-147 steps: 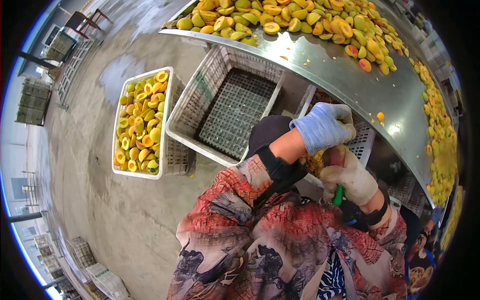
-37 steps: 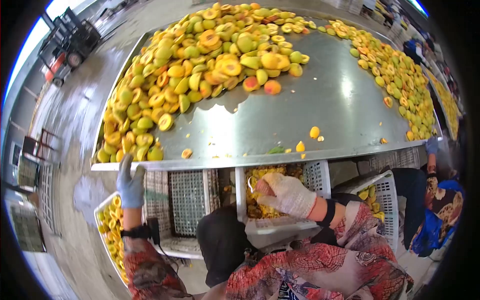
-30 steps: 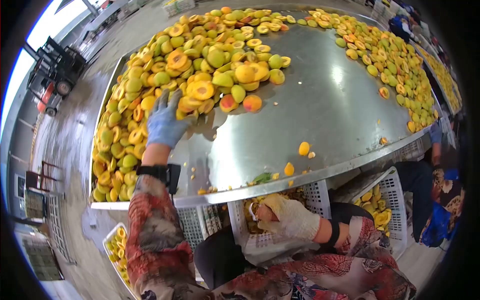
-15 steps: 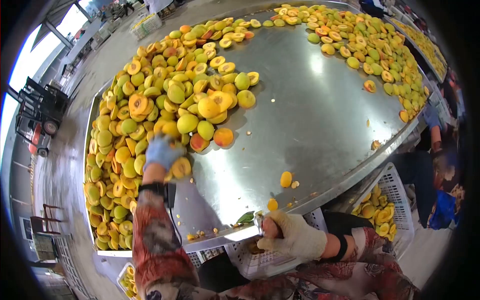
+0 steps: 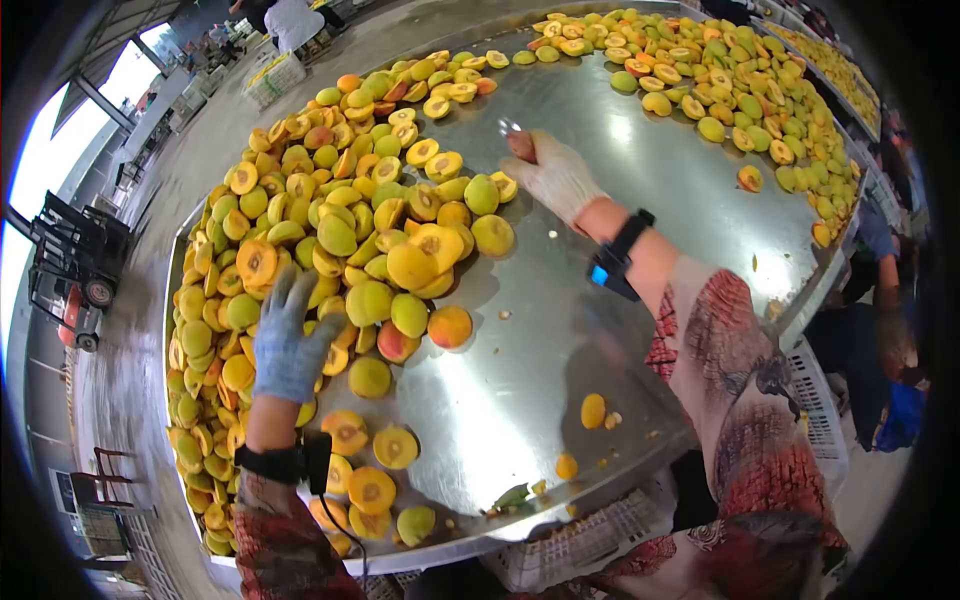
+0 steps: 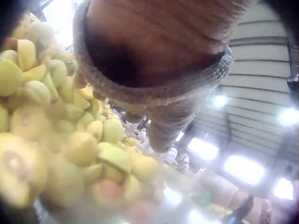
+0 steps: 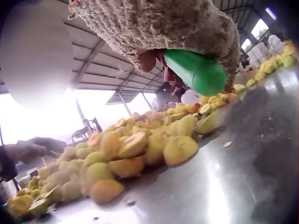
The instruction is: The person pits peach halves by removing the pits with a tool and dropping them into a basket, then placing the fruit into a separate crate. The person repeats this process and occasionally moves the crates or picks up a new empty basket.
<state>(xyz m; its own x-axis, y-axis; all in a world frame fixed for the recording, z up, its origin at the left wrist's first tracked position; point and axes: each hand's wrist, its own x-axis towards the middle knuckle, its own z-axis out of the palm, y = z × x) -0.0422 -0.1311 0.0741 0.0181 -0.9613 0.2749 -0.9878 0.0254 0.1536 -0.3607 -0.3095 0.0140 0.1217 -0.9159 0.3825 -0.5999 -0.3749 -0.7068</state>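
Observation:
A big heap of yellow-green peach halves [image 5: 336, 235] lies on the left of the steel table [image 5: 480, 370]. My left hand [image 5: 288, 345], in a blue-grey glove, rests over the heap's near side with its fingers spread. Several loose halves [image 5: 371, 490] lie just below it by the front edge. Out over the table, at the heap's right side, is my white-gloved right hand [image 5: 560, 182]. It grips a tool with a green handle [image 7: 196, 72] and a shiny metal tip [image 5: 508, 127]. The bare fingertips of that hand show through the glove.
A second band of peach halves [image 5: 740, 105] runs along the table's far right. Fruit scraps [image 5: 593, 410] and a leaf [image 5: 512, 497] lie near the front edge. White plastic crates [image 5: 600, 535] stand below. Another person's gloved hand [image 5: 876, 232] is at the right; a forklift [image 5: 75, 255] stands at left.
My left hand reached from the crate side onto the heap, and several halves now lie nearer the front edge. My right hand moved from the front edge far out over the table, still gripping the tool.

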